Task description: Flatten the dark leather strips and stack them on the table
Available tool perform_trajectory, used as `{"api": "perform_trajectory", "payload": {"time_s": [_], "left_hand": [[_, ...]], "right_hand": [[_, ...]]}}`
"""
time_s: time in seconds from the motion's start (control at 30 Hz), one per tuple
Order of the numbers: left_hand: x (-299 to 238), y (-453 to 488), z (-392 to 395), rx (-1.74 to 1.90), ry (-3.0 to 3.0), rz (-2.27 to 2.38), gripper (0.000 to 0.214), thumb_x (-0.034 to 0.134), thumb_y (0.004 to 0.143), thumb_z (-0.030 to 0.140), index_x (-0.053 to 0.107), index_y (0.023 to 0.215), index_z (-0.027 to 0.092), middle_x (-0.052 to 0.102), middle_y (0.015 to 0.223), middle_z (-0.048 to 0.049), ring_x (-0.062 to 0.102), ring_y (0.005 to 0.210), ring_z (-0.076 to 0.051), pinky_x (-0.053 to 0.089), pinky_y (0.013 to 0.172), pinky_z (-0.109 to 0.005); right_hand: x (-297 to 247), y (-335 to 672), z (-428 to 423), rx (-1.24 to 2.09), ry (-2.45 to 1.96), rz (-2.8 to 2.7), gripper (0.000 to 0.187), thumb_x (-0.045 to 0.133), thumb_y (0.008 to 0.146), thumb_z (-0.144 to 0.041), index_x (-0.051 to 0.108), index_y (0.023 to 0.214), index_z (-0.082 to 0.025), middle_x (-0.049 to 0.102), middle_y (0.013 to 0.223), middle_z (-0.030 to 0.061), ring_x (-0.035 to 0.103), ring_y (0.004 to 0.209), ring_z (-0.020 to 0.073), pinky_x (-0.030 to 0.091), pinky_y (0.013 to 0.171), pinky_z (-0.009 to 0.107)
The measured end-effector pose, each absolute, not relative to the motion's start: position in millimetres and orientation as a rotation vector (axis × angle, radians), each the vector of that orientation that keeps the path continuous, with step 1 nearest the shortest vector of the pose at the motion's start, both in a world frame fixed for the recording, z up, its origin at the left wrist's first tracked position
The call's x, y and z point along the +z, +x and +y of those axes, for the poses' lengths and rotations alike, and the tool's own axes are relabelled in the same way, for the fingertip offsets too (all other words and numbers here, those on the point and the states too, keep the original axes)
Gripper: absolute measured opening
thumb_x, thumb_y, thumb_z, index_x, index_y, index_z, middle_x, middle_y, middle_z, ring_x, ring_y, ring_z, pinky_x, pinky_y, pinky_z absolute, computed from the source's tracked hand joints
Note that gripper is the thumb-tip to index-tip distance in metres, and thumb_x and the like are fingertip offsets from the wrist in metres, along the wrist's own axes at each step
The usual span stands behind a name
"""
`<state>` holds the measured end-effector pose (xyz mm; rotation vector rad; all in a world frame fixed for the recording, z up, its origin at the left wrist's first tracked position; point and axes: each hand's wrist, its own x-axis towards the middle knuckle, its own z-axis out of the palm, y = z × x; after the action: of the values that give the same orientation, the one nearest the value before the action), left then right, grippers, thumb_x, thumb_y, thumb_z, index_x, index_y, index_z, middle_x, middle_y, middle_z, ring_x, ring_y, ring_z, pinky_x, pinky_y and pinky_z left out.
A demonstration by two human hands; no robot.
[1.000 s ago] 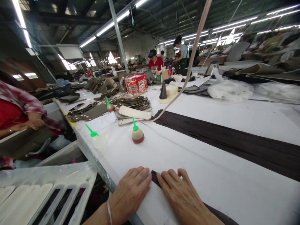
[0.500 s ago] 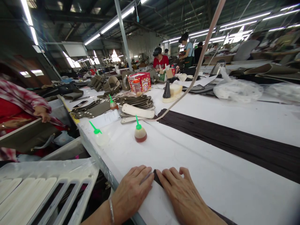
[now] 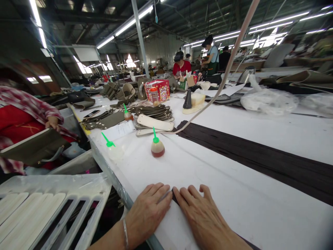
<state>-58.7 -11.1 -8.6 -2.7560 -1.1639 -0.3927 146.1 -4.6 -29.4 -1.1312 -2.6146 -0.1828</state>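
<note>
Both hands are down flat at the near edge of the table (image 3: 234, 180) — left hand (image 3: 149, 211) and right hand (image 3: 201, 215) side by side, fingers stretched out, gripping nothing, the end of a dark strip (image 3: 174, 198) pinned between their fingertips. Looks like a pressing-down step to me — working further along the strip would call for even, flat pressure.

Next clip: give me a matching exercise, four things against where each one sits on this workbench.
Things:
1 left hand
2 brown-filled bottle
3 red box
4 black cone

Places:
A on a pale block
B flat at the near edge of the white sheet, fingertips at the dark strip
C far back, behind the stacked olive pieces
D upright mid-sheet, standing alone

Pairs: 1-B; 2-D; 3-C; 4-A
</note>
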Motion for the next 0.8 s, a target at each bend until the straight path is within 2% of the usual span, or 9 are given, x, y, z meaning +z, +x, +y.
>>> {"api": "perform_trajectory", "payload": {"time_s": [0.17,0.3,0.37,0.5,0.63,0.8], "left_hand": [[-7,-60,-12,-0.404,-2.759,-1.199,0.032,0.045,0.092,0.013,0.053,0.123,0.013,0.055,0.127,-0.0136,0.053,0.113,-0.027,0.05,0.093,-0.045],[-3,-58,-12,-0.53,-2.843,-1.301,0.03,0.044,0.091,0.009,0.055,0.117,0.017,0.052,0.131,-0.01,0.049,0.116,-0.024,0.046,0.097,-0.043],[1,-51,-12,-0.739,-2.844,-1.417,0.029,0.04,0.091,0.006,0.056,0.111,0.019,0.054,0.125,-0.0087,0.05,0.113,-0.022,0.046,0.096,-0.04],[7,-28,-10,-1.082,-2.732,-1.562,0.026,0.037,0.091,0.004,0.054,0.104,0.019,0.06,0.104,-0.0061,0.054,0.099,-0.02,0.046,0.087,-0.037],[7,-9,-6,-0.937,-2.783,-1.51,0.025,0.038,0.091,0.004,0.053,0.106,0.018,0.061,0.099,-0.0063,0.054,0.093,-0.022,0.044,0.082,-0.041],[0,-12,-1,-0.681,-2.822,-1.511,0.023,0.039,0.091,0.005,0.058,0.098,0.017,0.061,0.088,-0.0047,0.054,0.085,-0.023,0.044,0.078,-0.041]], "right_hand": [[-22,148,-1,-0.011,-1.181,-2.65,0.055,0.05,0.079,-0.004,0.045,0.132,-0.018,0.058,0.104,0.0063,0.049,0.092,0.0255,0.03,0.085,0.047],[-16,153,1,0.135,-1.296,-2.58,0.07,0.049,0.07,0.0,0.036,0.138,-0.01,0.058,0.104,0.0081,0.048,0.088,0.0244,0.031,0.078,0.043],[-18,154,0,0.116,-1.318,-2.541,0.065,0.048,0.071,0.001,0.039,0.136,-0.007,0.058,0.105,0.0102,0.047,0.089,0.0251,0.03,0.079,0.042],[-21,151,-3,0.044,-1.317,-2.501,0.048,0.047,0.074,0.001,0.053,0.119,-0.011,0.058,0.1,0.0096,0.046,0.088,0.0261,0.029,0.079,0.041],[-18,147,-6,0.037,-1.332,-2.501,0.033,0.049,0.073,0.001,0.058,0.101,-0.014,0.056,0.09,0.0073,0.045,0.082,0.0254,0.029,0.075,0.04],[-18,152,-5,0.096,-1.373,-2.471,0.028,0.05,0.077,0.0,0.057,0.099,-0.016,0.055,0.09,0.0063,0.045,0.083,0.0249,0.028,0.077,0.04]]}}
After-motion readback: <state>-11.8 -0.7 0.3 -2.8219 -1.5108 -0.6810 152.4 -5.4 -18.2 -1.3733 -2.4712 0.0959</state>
